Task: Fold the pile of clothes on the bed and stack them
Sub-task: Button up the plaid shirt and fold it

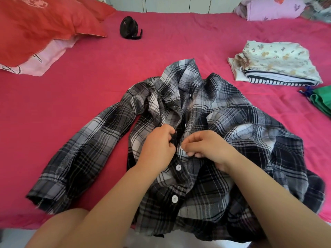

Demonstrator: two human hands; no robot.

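A black, grey and white plaid shirt [223, 119] lies face up and rumpled on the pink bed [89, 90], collar away from me, its left sleeve stretched toward the near left. Two white buttons low on its front are fastened. My left hand [157, 147] pinches the dark placket edge at mid-chest. My right hand [206, 147] pinches the opposite front edge at a white button beside it. At the right, a stack of folded clothes [275, 63] has a floral piece on top of a striped one.
A red pillow [44, 24] over a pink one lies at the far left. A small black fan [129, 27] sits near the head of the bed. A lilac bundle [272, 8] is at the far right corner, and a green garment [322, 101] at the right edge.
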